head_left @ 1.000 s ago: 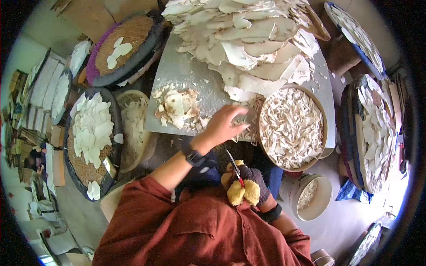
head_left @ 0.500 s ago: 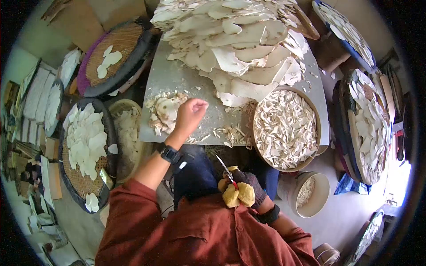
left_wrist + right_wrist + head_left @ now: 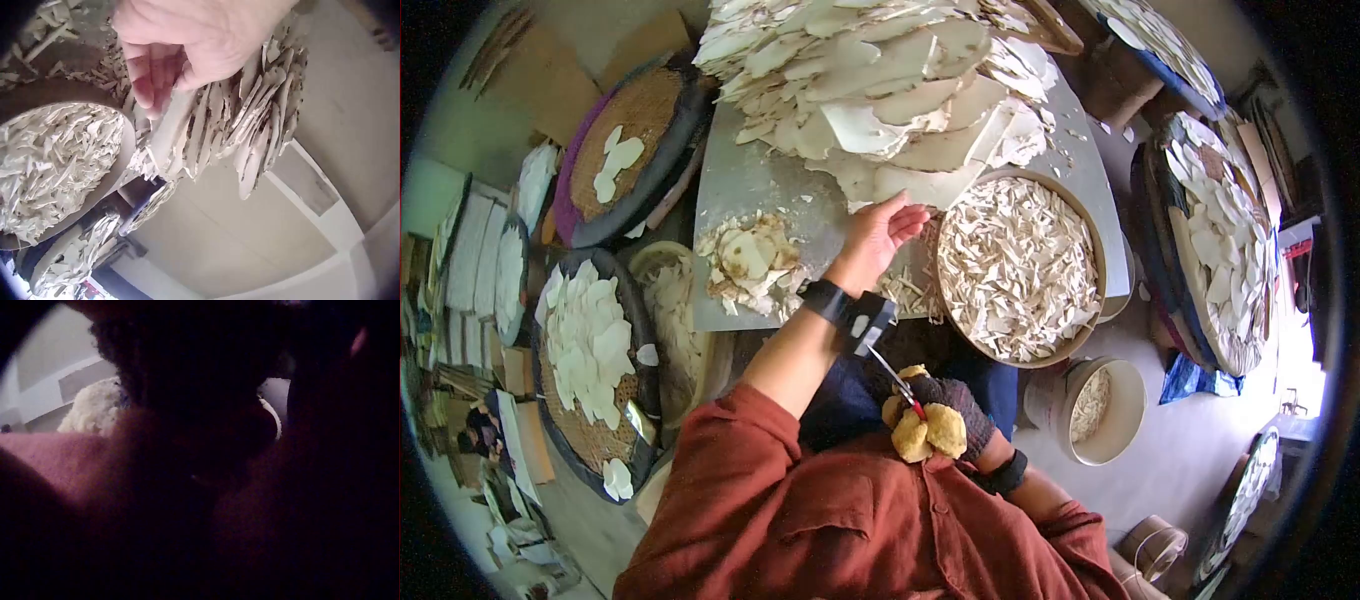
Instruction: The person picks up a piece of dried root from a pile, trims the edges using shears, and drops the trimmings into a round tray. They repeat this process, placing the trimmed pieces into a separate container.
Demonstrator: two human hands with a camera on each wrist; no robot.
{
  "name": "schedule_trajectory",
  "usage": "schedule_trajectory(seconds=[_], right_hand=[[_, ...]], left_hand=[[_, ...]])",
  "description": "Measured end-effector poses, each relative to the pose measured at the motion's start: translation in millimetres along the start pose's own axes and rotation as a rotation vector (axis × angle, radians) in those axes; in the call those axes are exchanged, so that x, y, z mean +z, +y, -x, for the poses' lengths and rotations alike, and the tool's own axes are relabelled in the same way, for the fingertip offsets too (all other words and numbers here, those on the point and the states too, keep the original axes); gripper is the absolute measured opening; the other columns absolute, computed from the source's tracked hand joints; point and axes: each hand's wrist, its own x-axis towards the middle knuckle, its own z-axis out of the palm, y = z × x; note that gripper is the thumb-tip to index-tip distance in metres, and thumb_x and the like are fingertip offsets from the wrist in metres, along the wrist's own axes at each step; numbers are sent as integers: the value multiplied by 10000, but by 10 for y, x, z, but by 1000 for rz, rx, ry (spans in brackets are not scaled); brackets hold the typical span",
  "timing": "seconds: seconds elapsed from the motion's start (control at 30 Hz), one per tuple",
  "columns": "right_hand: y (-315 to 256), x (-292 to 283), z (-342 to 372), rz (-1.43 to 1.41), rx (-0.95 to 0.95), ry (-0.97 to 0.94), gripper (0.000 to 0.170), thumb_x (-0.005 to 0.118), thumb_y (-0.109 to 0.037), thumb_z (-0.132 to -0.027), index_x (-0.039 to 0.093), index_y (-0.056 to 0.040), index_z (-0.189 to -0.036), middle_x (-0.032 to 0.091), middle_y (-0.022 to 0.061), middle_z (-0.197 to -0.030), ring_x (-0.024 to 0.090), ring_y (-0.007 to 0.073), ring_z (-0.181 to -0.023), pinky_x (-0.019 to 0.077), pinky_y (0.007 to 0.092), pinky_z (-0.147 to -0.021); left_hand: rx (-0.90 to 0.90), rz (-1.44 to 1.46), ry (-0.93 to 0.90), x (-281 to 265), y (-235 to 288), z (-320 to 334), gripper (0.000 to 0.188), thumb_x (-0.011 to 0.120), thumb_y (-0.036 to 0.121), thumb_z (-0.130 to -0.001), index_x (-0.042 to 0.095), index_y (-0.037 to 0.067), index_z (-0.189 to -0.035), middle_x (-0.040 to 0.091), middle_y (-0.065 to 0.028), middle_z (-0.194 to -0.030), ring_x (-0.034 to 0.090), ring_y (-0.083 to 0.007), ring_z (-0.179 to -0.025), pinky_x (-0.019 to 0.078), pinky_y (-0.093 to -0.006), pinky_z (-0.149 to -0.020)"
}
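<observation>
My left hand [image 3: 883, 238], with a band on its wrist, is at the near edge of a big stack of broad, pale slices with brown rims [image 3: 900, 130]. In the left wrist view its thumb touches the end of one pale slice [image 3: 167, 134], with loosely bent fingers beside it. My right hand [image 3: 962, 405], in a dark knitted glove, rests at my lap and grips a small knife [image 3: 895, 375] with a thin blade and red handle. Yellow fuzzy pads [image 3: 945, 430] cover some of its fingertips. The right wrist view is mostly dark.
A round tub of pale slivers [image 3: 1020, 265] stands on the metal table [image 3: 785, 185], right of my left hand. A small heap of scraps [image 3: 750, 260] lies left. Trays of slices [image 3: 590, 340] flank both sides; a white bucket [image 3: 1128, 405] stands at lower right.
My left hand swung left to the scrap heap, then back right and up to the stack's near edge. The right hand keeps its grip on the knife at my lap.
</observation>
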Motion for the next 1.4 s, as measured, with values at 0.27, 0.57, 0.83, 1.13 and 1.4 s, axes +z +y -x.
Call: schedule_trajectory(seconds=[0.27, 0.57, 0.83, 1.13, 1.4], right_hand=[[-79, -71, 157, -100, -53, -19, 148, 507, -50, -849, 581, -36, -977, 614, 48, -878, 588, 136, -822, 474, 249, -727], [629, -22, -155, -753, -473, -44, 208, 465, -197, -867, 542, -33, -969, 574, 43, -893, 557, 209, -763, 461, 339, -691], [910, 45, -449, -1460, -331, 30, 251, 494, -177, -850, 536, -20, -1041, 577, 142, -1057, 536, 299, -1028, 404, 431, -942], [665, -202, -107, 486, -245, 231, 228, 502, -150, -889, 514, -44, -1091, 578, 105, -1055, 540, 229, -1000, 428, 341, -897], [862, -173, 10, 277, -394, 383, 382, 709, -275, -607, 585, -51, -891, 594, 147, -830, 567, 348, -794, 475, 402, -714]], left_hand=[[146, -367, 102, -451, 12, 813, 230, 571, 173, -877, 579, -34, -978, 653, -133, -862, 648, -185, -756, 534, -263, -677], [467, -368, 222, -592, 152, 1638, 195, 542, 87, -885, 512, 7, -1061, 623, -97, -909, 630, -166, -759, 544, -277, -676], [402, -257, 289, -337, -327, 1770, 248, 530, 66, -880, 493, 16, -1120, 602, -89, -973, 620, -161, -786, 550, -293, -680], [463, -350, 406, -194, -437, 1572, 555, 547, 43, -863, 253, 40, -1333, 526, -114, -1108, 568, -186, -930, 506, -324, -779], [505, -508, 200, -171, -475, 1157, 750, 593, -10, -815, 89, 3, -1370, 410, -155, -1244, 461, -194, -1095, 391, -306, -938]])
